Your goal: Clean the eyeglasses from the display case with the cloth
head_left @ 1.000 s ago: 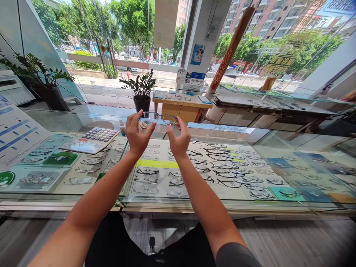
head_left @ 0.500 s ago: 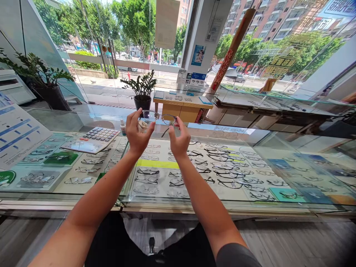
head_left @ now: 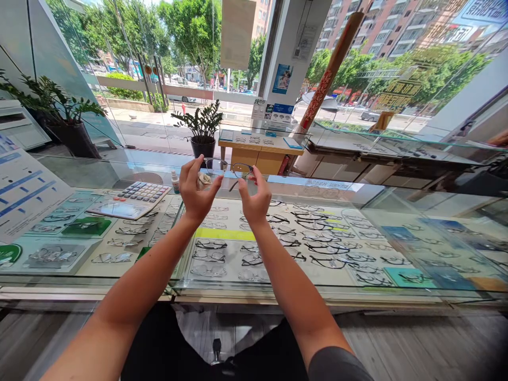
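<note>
A pair of thin-framed eyeglasses (head_left: 229, 165) is held up above the glass counter between my two hands. My left hand (head_left: 198, 190) grips the left side of the frame, fingers curled at the outer edge. At the other end, my right hand (head_left: 256, 196) pinches the right side by the hinge. One dark temple tip hangs down between the hands; the rest of the temples is mostly hidden. Just behind my left hand lies a crumpled pale cloth (head_left: 204, 180), and a small spray bottle (head_left: 175, 181) stands to its left.
The glass display counter (head_left: 341, 185) holds rows of eyeglasses under its top. A calculator (head_left: 130, 199) lies on it at left, beside a printed sheet (head_left: 27, 185). Beyond are a potted plant (head_left: 202, 127), a wooden display table (head_left: 260, 144) and large windows.
The eyeglasses have tilted slightly, and the hanging temple tip has shifted a little left and up. Both hands stay nearly in place, still holding the frame.
</note>
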Available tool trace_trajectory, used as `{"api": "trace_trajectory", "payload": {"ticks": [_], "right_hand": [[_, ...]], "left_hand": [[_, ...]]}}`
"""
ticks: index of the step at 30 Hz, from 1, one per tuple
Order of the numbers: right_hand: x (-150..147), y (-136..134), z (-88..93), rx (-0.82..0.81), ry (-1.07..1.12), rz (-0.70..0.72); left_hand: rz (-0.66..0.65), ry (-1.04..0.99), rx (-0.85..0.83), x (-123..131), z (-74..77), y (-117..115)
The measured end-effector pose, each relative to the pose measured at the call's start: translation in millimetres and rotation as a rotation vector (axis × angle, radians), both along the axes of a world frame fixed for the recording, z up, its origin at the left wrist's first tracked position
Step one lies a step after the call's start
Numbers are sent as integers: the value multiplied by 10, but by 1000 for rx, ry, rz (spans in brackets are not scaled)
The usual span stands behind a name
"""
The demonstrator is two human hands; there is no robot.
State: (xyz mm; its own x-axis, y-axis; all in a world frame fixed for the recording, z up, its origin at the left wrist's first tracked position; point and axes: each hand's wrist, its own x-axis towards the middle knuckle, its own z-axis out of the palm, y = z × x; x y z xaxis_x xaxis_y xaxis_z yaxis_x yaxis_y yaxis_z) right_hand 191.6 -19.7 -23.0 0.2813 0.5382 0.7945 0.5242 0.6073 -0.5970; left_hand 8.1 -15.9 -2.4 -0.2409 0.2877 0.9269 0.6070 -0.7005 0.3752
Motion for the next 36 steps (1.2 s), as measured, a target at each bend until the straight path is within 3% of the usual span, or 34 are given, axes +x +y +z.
{"api": "trace_trajectory", "payload": {"ticks": [18,31,36], "right_hand": [[1,-70,73,93,-48,-9],[-3,-58,45,259,-198,-66],[-15,-48,23,206,-177,-23]], "left_hand": [[-87,-51,-140,-23,-87,101],[-159,-115,-149,-29,-137,153],[-114,-94,-90,-27,-125,135]]}}
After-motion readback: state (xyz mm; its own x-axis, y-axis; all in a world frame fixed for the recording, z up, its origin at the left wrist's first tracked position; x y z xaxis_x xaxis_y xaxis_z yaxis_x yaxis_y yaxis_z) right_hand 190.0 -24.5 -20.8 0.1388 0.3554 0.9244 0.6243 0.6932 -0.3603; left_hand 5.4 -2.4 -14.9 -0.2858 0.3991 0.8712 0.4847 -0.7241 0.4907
